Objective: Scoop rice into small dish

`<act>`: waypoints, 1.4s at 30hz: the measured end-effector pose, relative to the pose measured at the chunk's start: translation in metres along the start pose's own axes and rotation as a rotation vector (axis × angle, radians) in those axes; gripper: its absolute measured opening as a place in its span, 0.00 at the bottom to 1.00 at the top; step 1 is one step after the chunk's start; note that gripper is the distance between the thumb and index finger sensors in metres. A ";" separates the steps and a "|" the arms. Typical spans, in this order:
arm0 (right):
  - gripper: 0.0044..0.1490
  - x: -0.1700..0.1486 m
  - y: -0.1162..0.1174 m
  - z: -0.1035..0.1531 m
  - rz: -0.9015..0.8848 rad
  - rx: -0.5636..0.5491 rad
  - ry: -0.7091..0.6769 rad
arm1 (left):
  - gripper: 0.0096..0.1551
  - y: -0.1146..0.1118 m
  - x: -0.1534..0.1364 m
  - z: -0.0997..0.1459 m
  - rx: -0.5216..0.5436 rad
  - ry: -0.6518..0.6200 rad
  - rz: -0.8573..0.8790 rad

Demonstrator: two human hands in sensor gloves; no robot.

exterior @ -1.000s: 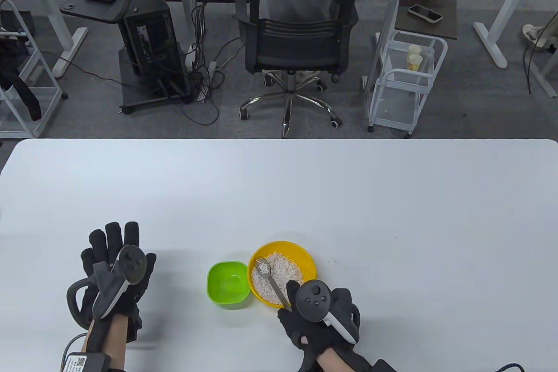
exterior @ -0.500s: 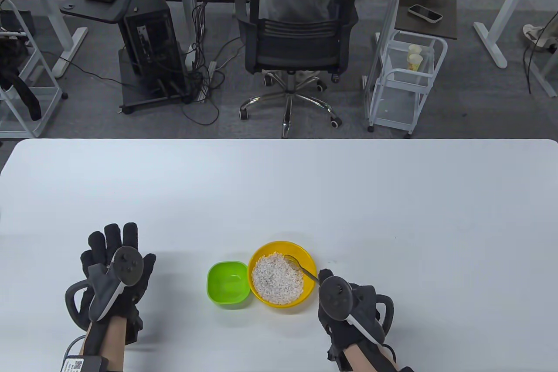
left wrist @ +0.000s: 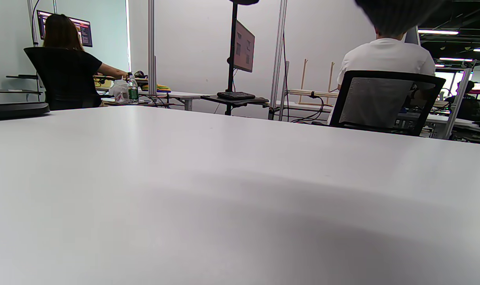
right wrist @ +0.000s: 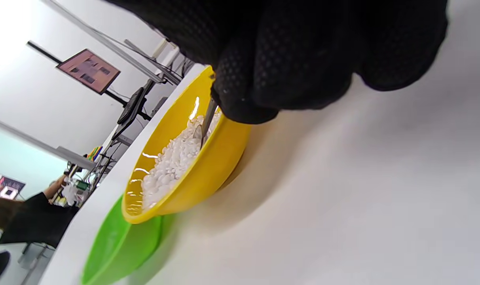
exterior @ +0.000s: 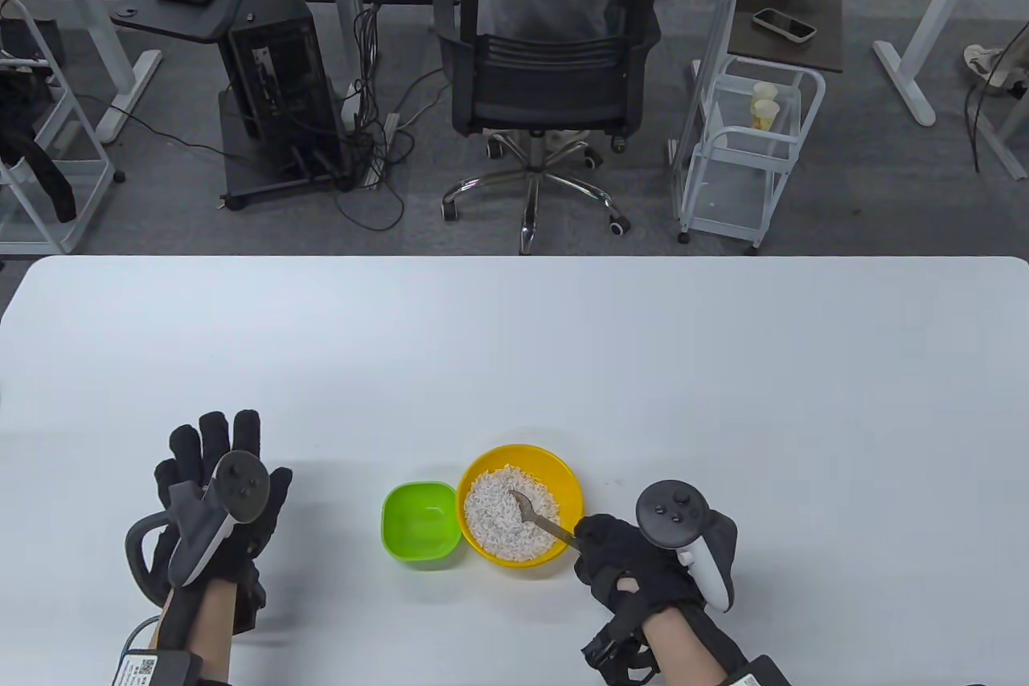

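Yellow bowl (exterior: 521,505) sits on the white table (exterior: 514,348) near the front edge, a bit right of centre. Round, glossy plastic, with a heap of white rice (exterior: 506,511) covering most of its floor; grains look short and dry, loose pile. Green dish (exterior: 420,521) stands just left of the yellow bowl, rims touching or nearly so, can't tell which. Dish is smaller, lime green, rounded-square shape, inside looks bare and shiny.

Right hand (exterior: 635,565) in black glove is at the bowl's right-front rim, pinching the handle of a metal spoon (exterior: 537,515). Spoon is thin, silver, handle slanting up-left from the fingers, its bowl end lying on or in the rice near the middle of the pile. Right wrist view: fingers (right wrist: 263,79) curl closed around the handle right at the yellow rim, spoon tip buried partly in grains. Whether the spoon carries rice can't be told.

Left hand (exterior: 217,509) rests well apart to the left of the dish, palm down over the table, fingers stretched forward and spread, holding nothing. Grey tracker strapped on each hand's back. Left wrist view shows only bare tabletop and the room behind.
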State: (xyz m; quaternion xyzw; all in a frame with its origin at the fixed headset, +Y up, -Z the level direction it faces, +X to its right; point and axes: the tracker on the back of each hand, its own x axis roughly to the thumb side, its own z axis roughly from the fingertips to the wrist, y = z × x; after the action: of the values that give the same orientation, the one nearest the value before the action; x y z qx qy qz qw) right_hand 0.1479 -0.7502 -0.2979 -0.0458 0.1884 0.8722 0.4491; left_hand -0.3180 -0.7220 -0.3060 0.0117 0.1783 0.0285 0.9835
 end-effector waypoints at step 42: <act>0.27 0.082 0.072 0.027 0.484 -0.201 -0.415 | 0.47 0.007 -0.011 0.003 0.022 0.029 0.074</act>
State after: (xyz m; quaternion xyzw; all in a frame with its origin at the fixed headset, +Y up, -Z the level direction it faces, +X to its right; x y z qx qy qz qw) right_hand 0.0437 -0.7150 -0.2722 0.1346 0.0113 0.9586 0.2507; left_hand -0.3279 -0.7158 -0.2985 0.0288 0.1923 0.0629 0.9789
